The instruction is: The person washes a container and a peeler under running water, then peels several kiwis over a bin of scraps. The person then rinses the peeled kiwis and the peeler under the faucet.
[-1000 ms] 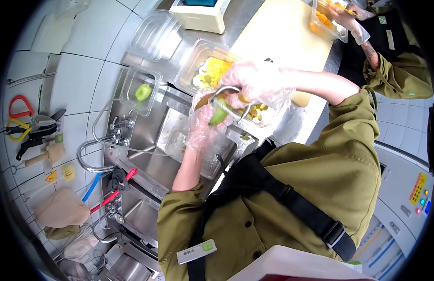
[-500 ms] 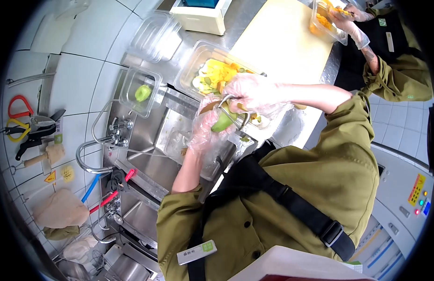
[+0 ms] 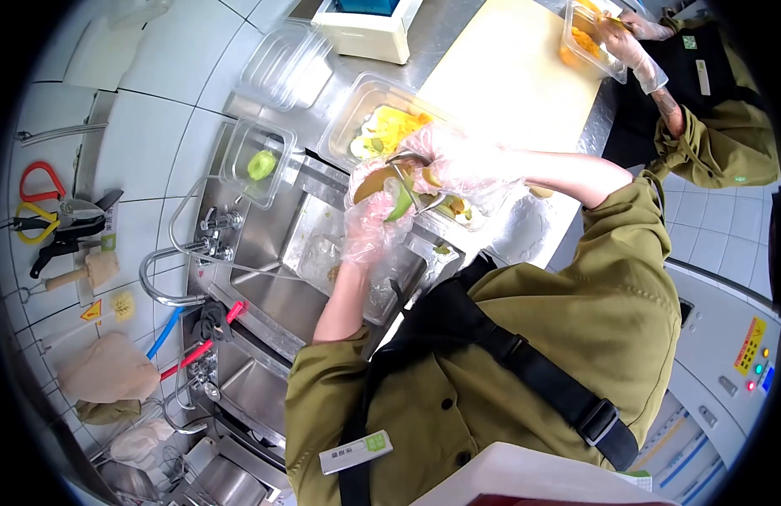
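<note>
My left hand (image 3: 371, 226), in a clear plastic glove, grips a partly peeled fruit (image 3: 400, 202) with brown skin and bright green flesh. Closed round a metal peeler (image 3: 407, 157), my right hand (image 3: 460, 162) is gloved too, and the peeler's frame lies against the fruit. Just beyond the hands stands a clear tub (image 3: 338, 139) with yellow-orange and pale peelings. More peel scraps (image 3: 458, 208) lie beside my right hand. A peeled green fruit (image 3: 261, 165) sits in a smaller clear container (image 3: 237, 173) to the left.
Below my hands is a steel sink (image 3: 281, 291) with taps (image 3: 222, 223) at the wall. Stacked clear containers (image 3: 281, 67) stand behind. A pale cutting board (image 3: 500, 67) covers the far counter. At upper right, a co-worker's gloved hand (image 3: 622, 46) is over a tub of orange pieces (image 3: 584, 42).
My left hand has turned the fruit, so more brown skin faces the camera. The peeler in my right hand has shifted across it. The camera view has moved slightly.
</note>
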The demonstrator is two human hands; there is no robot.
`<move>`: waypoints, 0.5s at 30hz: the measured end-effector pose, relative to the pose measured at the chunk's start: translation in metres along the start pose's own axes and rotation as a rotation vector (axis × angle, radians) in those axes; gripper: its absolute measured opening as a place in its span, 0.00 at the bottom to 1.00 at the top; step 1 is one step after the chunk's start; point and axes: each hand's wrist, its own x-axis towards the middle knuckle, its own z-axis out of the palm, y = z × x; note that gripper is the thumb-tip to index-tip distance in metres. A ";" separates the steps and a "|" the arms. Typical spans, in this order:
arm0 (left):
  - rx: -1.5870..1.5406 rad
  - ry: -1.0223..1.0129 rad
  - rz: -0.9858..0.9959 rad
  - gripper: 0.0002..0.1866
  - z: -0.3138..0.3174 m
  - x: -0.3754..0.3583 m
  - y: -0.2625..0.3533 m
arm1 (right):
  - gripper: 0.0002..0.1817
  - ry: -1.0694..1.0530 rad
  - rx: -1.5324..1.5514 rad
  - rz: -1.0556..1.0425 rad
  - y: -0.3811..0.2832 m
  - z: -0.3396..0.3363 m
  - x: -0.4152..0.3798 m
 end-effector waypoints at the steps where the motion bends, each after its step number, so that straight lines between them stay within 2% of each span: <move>1: -0.006 0.007 -0.005 0.26 0.000 0.001 -0.001 | 0.15 0.014 0.036 -0.031 0.008 0.005 0.003; 3: -0.192 -0.008 -0.027 0.25 0.001 0.004 0.001 | 0.15 0.013 0.087 -0.094 0.020 0.008 0.009; 6: -0.485 0.147 -0.082 0.24 0.014 0.008 0.009 | 0.13 -0.075 0.111 -0.185 0.018 -0.006 0.007; 7: -0.586 0.224 -0.105 0.24 0.018 0.010 0.013 | 0.13 -0.030 0.410 -0.189 0.039 -0.004 0.007; 8: -0.643 -0.021 -0.113 0.26 0.003 0.011 0.010 | 0.13 0.016 0.709 -0.189 0.076 0.005 0.009; 10: -0.668 -0.002 -0.113 0.26 -0.004 0.014 0.013 | 0.14 0.068 0.784 -0.121 0.086 0.007 0.010; 11: -0.679 0.008 -0.119 0.26 -0.005 0.014 0.014 | 0.15 0.076 0.563 -0.056 0.067 0.003 0.007; 12: -0.631 0.143 -0.060 0.24 0.007 0.013 0.016 | 0.16 0.088 0.342 0.009 0.047 -0.001 0.003; 13: -0.605 0.160 -0.052 0.23 0.009 0.015 0.013 | 0.17 0.101 0.120 0.076 0.036 -0.001 -0.001; 15: -0.553 0.192 -0.030 0.21 0.013 0.022 0.010 | 0.18 0.166 0.173 -0.001 0.031 0.004 -0.005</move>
